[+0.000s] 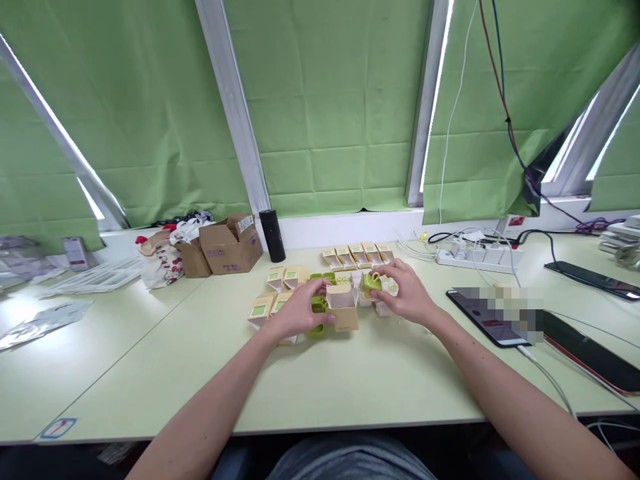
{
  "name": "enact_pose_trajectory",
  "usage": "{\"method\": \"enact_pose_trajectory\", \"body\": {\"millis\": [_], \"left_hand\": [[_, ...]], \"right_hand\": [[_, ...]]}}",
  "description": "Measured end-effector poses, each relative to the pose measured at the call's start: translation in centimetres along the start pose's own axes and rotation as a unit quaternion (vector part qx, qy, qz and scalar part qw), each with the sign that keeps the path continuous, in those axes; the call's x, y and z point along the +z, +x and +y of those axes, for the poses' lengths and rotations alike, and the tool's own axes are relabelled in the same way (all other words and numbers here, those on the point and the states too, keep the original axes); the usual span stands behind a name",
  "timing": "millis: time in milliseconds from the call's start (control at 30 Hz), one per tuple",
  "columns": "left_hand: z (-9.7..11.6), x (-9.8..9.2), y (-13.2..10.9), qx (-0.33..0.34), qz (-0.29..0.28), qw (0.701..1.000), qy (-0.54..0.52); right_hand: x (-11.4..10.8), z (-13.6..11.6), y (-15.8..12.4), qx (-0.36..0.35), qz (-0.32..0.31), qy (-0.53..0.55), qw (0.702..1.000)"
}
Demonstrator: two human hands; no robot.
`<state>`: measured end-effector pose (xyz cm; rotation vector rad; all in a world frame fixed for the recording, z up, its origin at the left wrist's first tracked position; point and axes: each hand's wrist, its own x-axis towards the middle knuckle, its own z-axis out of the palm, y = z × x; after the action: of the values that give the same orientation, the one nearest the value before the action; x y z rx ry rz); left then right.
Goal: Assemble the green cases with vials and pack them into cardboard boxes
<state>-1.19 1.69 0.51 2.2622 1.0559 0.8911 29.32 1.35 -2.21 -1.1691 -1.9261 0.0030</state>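
My left hand [299, 309] grips a small open cardboard box [344, 320] by its left side, thumb in front, with the open top facing up. In my right hand [409, 292] is a small green plastic item [371, 283] with a yellowish ring on top, pinched between thumb and fingers just right of the box. Green pieces [316, 329] lie behind and beside my left fingers. Clear wrapped items, partly hidden, lie under my right hand. Several small cartons [260, 311] with green labels stand to the left, and a row of similar open cartons [357, 256] stands farther back.
A black bottle [272, 236] and a brown cardboard box [231, 248] stand at the back left, beside a printed bag [161, 260]. On the right are a power strip [480, 257], a tablet [483, 317], dark phone-like devices [590, 350] and loose cables.
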Motion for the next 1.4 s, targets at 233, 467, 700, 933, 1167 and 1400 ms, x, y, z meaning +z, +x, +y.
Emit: {"method": "enact_pose_trajectory", "body": {"millis": [233, 467, 700, 933, 1167, 1400], "left_hand": [[-0.1, 1.9, -0.5, 0.013, -0.041, 0.997, 0.065], [0.2, 1.6, -0.9, 0.038, -0.058, 0.997, 0.042], [1.2, 0.7, -1.1, 0.133, -0.062, 0.988, -0.052], [0.7, 2.0, -0.9, 0.091, -0.024, 0.995, -0.027], [0.3, 3.1, -0.2, 0.050, 0.026, 0.995, -0.078], [-1.1, 3.0, -0.1, 0.026, 0.017, 0.990, -0.135]], "right_hand": [[0.9, 0.2, 0.0, 0.000, 0.106, 0.084, 0.991], [0.8, -0.9, -0.2, -0.019, 0.141, 0.089, 0.986], [0.8, -0.9, -0.2, -0.008, 0.164, 0.105, 0.981], [0.6, -1.6, -0.4, -0.035, 0.178, 0.118, 0.976], [0.5, -3.1, -0.8, -0.081, 0.164, 0.121, 0.976], [1.6, -3.5, -1.2, -0.139, 0.146, 0.128, 0.971]]}}
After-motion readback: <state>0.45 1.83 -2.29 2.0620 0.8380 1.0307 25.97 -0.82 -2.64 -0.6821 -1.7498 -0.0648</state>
